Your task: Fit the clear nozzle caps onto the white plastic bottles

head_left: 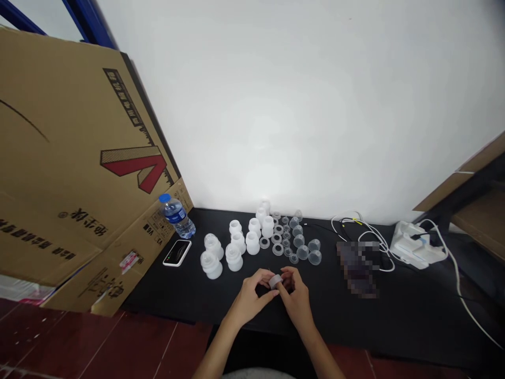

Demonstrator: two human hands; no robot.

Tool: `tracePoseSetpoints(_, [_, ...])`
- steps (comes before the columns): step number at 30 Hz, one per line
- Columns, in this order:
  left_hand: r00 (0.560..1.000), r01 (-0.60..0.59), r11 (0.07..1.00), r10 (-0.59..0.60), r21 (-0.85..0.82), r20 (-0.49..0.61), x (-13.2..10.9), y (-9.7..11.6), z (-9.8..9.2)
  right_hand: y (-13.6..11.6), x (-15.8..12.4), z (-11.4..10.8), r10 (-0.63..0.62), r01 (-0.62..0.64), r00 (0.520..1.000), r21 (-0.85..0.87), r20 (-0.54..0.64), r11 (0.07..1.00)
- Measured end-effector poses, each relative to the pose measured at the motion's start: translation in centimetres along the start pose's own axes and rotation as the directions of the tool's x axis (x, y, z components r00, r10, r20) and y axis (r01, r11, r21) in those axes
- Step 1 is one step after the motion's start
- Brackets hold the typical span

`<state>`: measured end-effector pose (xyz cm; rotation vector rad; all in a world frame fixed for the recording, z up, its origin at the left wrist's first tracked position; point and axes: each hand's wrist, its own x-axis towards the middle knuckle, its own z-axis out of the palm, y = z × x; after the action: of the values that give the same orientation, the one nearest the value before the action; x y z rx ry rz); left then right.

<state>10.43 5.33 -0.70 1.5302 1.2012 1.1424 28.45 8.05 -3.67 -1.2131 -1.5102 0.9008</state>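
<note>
My left hand (pixel 250 297) and my right hand (pixel 295 301) meet above the black table top (pixel 189 295), pinching a small translucent grey ring (pixel 275 281) between their fingers. Just beyond my hands stand several frosted white moulded plastic parts (pixel 233 257), upright in loose rows. Further back, several flat translucent rings (pixel 277 249) and several clear plastic domes (pixel 302 252) lie grouped together. Neither hand touches these groups.
A large printed cardboard sheet (pixel 79 173) leans over the table's left end, beside a water bottle (pixel 177 216) and a smartphone (pixel 177 252). A pixelated object (pixel 359 268), white cables (pixel 365 231) and a white power strip (pixel 416 246) lie to the right, against a white wall (pixel 252 105).
</note>
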Motion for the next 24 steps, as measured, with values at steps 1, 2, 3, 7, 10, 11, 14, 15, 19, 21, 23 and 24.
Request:
tracePoseSetpoints(1, [1.000,0.004,1.000,-0.004,-0.012,0.001,0.0,0.0,0.0,0.0,0.0,-0.1,-0.007,0.007,1.000,-0.003,0.027,1.000])
tracePoseSetpoints(2, [1.000,0.007,1.000,-0.007,-0.025,-0.002,0.1,0.0,0.0,-0.1,0.1,-0.1,-0.018,0.018,0.998,-0.006,0.059,1.000])
tracePoseSetpoints(3, [1.000,0.013,0.999,-0.013,-0.038,-0.008,0.1,0.0,0.0,-0.2,0.1,-0.2,-0.033,0.034,0.996,-0.007,0.087,0.999])
tracePoseSetpoints(7, [0.999,0.029,0.996,-0.032,-0.081,-0.041,0.3,-0.5,-0.1,-0.7,0.1,-0.5,-0.092,0.093,0.989,-0.005,0.118,0.996])
tracePoseSetpoints(10, [0.998,0.012,0.998,-0.017,-0.068,-0.062,0.3,-1.2,-0.1,-1.1,0.0,-0.5,-0.108,0.111,0.982,-0.012,0.153,0.994])
tracePoseSetpoints(11, [0.997,0.006,0.999,-0.010,-0.047,-0.075,0.3,-1.4,-0.1,-1.2,0.0,-0.5,-0.113,0.116,0.979,-0.010,0.171,0.993])
tracePoseSetpoints(14, [0.993,-0.002,0.999,0.008,0.047,-0.116,0.3,-1.8,-0.1,-1.4,-0.1,-0.4,-0.135,0.138,0.967,-0.001,0.217,0.990])
tracePoseSetpoints(15, [0.992,-0.003,0.997,0.012,0.074,-0.124,0.3,-1.9,-0.1,-1.4,-0.1,-0.4,-0.140,0.144,0.964,-0.001,0.226,0.990])
tracePoseSetpoints(19, [0.989,-0.014,0.991,0.033,0.133,-0.142,0.3,-1.9,0.0,-1.3,-0.1,-0.4,-0.151,0.159,0.956,-0.012,0.253,0.987])
tracePoseSetpoints(21, [0.988,-0.015,0.989,0.037,0.145,-0.152,0.2,-1.9,0.0,-1.3,-0.1,-0.4,-0.154,0.164,0.951,-0.015,0.270,0.986])
tracePoseSetpoints(23, [0.986,-0.003,0.987,0.029,0.159,-0.161,0.1,-1.9,0.1,-1.2,-0.1,-0.4,-0.155,0.167,0.947,-0.018,0.282,0.986])
tracePoseSetpoints(24, [0.986,0.005,0.986,0.024,0.169,-0.167,0.1,-1.9,0.1,-1.2,-0.2,-0.4,-0.155,0.168,0.945,-0.020,0.288,0.986])
